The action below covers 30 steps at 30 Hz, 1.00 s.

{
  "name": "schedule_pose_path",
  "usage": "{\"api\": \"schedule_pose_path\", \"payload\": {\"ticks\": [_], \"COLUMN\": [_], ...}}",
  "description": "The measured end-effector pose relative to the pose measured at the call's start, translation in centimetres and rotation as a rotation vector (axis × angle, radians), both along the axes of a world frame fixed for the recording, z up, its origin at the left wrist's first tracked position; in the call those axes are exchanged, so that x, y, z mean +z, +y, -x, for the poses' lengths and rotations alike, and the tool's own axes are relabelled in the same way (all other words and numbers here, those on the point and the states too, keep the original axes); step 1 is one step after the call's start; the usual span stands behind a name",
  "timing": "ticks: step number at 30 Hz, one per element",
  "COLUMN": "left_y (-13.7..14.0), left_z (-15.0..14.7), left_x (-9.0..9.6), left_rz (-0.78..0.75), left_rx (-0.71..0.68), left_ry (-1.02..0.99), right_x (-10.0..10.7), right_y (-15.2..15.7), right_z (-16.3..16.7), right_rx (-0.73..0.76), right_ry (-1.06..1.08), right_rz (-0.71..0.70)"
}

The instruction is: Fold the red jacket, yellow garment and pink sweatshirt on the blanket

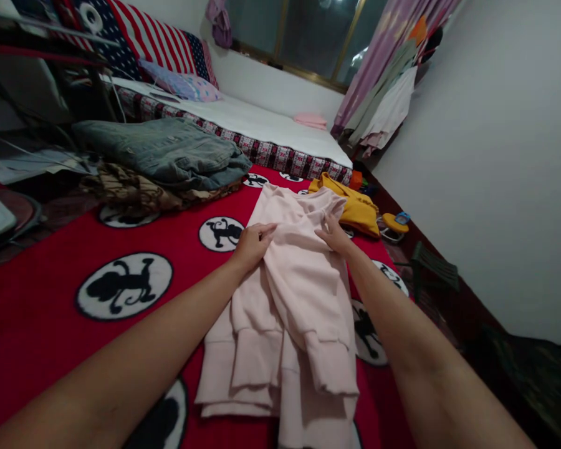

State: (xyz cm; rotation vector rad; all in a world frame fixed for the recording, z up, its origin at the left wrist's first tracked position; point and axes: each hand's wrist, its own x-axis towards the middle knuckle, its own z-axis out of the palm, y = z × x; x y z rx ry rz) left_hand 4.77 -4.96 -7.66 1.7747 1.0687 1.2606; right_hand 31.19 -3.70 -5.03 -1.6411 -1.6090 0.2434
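Observation:
A pale pink sweatshirt [303, 274] lies on a red blanket [182, 337], its collar at the far end. Both sleeves are folded inward over the body, with the ribbed cuffs near the hem. At the left shoulder area, my left hand [254, 245] pinches the fabric, thumb and fingers close together. My right hand [335, 236] rests on the opposite side near the collar, thumb and forefinger apart on the cloth; its other fingers are mostly hidden. Creases run across the chest between the two hands.
Folded denim clothing [168, 149] lies on a brown patterned cloth [135, 190] at the left. Beyond the collar sits a folded yellow garment [355, 209]. A bed [262, 125] stands behind, a small dark green stool [434, 268] by the right wall.

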Motion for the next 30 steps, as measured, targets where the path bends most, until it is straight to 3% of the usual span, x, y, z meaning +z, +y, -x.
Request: {"api": "schedule_pose_path", "payload": {"ticks": [4,9,13,16,18,21,25,28,30], "left_y": [0.1,-0.2,-0.3,-0.4,-0.6,-1.5,-4.6,-8.6,-11.4], "left_z": [0.0,-0.1,-0.1,-0.1,0.0,0.5,2.8,5.6,7.3], "left_x": [0.1,0.4,0.4,0.4,0.5,0.5,1.0,2.2,3.4], "left_rz": [0.019,0.02,0.024,-0.002,-0.004,0.066,0.239,0.227,0.128], "left_rx": [-0.001,0.02,0.035,0.059,0.067,0.029,-0.054,-0.221,-0.472], "left_ry": [-0.027,-0.039,-0.056,-0.025,0.009,0.013,-0.035,0.069,0.23], "right_x": [2.3,5.1,4.9,3.4,2.5,2.3,3.6,4.3,4.3], "right_y": [-8.3,-20.9,-26.1,-26.5,-25.6,-23.4,-20.9,-20.5,-20.7], "right_z": [1.9,5.6,8.2,9.7,10.1,9.4,7.3,6.5,6.5], "right_rx": [0.105,0.588,0.633,0.522,0.401,0.105,-0.161,-0.196,-0.181], "right_ry": [0.066,0.041,-0.154,-0.148,0.013,0.507,1.099,1.178,1.145], "right_rz": [-0.093,0.232,0.241,0.185,0.19,0.155,-0.104,-0.226,-0.239]}}
